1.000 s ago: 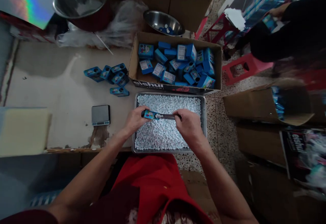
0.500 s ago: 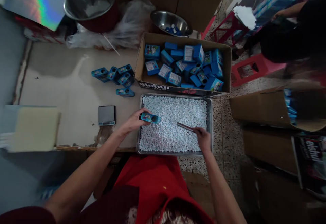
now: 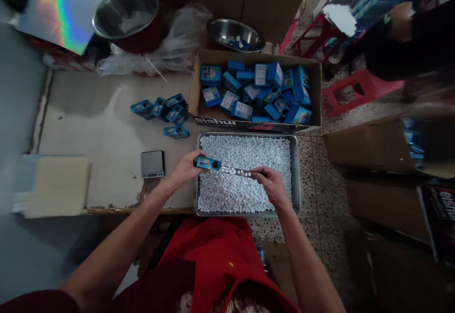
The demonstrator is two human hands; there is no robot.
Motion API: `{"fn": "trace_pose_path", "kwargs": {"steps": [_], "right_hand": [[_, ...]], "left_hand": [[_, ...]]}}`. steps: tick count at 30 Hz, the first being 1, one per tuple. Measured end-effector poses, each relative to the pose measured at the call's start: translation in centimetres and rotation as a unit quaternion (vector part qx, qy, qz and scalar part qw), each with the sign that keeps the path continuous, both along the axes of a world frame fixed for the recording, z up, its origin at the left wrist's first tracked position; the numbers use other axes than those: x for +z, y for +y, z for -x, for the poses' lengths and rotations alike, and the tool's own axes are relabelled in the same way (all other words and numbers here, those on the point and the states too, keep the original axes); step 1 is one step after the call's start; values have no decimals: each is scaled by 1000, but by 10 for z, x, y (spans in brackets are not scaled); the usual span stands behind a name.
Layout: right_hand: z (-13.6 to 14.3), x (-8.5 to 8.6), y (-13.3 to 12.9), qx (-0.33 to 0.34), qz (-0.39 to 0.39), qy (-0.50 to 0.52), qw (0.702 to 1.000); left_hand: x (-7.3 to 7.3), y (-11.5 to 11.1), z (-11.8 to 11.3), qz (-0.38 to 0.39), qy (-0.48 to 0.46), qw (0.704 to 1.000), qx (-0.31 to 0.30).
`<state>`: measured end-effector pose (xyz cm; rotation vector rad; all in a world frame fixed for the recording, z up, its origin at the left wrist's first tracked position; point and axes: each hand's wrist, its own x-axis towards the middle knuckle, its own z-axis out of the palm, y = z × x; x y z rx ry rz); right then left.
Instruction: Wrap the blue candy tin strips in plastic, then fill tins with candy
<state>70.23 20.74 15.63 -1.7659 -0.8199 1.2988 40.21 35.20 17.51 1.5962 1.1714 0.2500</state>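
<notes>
My left hand (image 3: 187,167) is closed around a small blue box (image 3: 208,163) with a dark round hole in its top, held above the left part of a metal tray (image 3: 297,175). Small white and pale-blue mints or candies (image 3: 241,197) fill the tray. Pinched in my right hand (image 3: 270,183) is a narrow metal scoop (image 3: 245,173), with a row of white pieces lying along it. Its far end reaches the blue box near the hole; whether it touches, I cannot tell.
Behind the tray stands a cardboard box (image 3: 194,83) of blue boxes. Several blue boxes (image 3: 177,133) stand on the table, near a small scale (image 3: 152,164). A bowl (image 3: 236,33) holds blue and white bits. Another person (image 3: 401,42) is at the right, by a red stool (image 3: 355,92).
The scoop has moved left from over the candies to the blue box and now carries a row of white pieces. My left hand still holds the box in nearly the same place.
</notes>
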Motion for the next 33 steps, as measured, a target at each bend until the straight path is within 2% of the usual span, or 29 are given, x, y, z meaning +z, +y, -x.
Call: {"fn": "trace_pose_path", "kwargs": {"steps": [2,4,6,8,10,11,13,15,17,20,21,23,24,26,30,33], "right_hand": [[13,21,22,36,-35,-62,997],[30,44,41,85,-79,-163,980],[53,66,56,152,-104,-276,943],[79,87,70,224,-101,-373,895],[101,104,81,272,-98,-428,856],[108,109,85,283,-107,-433,849],[105,111,86,269,-135,-410,861],[80,98,74,206,-141,-378,891],[36,69,44,115,-96,-366,919],[-38,14,-28,8,27,-316,948],[-58,-2,-53,-41,65,-299,951],[-83,-29,-97,-93,91,-298,946],[-88,-41,-111,-114,94,-293,945],[-85,-64,-123,-138,90,-274,948],[-50,-110,-102,-156,76,-207,963],[-27,-130,-91,-158,74,-174,969]], "left_hand": [[-4,-1,2,-11,9,1000,0],[-12,-2,5,-32,20,999,4],[-19,-2,10,-62,26,998,12],[-26,-2,15,-93,29,995,32],[-30,-1,23,-104,26,992,70],[-32,0,27,-99,21,990,98],[-36,2,39,-75,9,985,157],[-44,6,52,-55,4,977,205],[-56,10,61,-41,7,971,237],[-72,16,66,-22,9,962,274],[-76,17,66,-20,11,959,281],[-78,19,69,-25,23,956,291],[-78,20,72,-39,41,954,293],[-75,26,76,-82,102,955,266],[-72,42,66,-148,197,956,161],[-82,44,46,-175,222,945,167]]}}
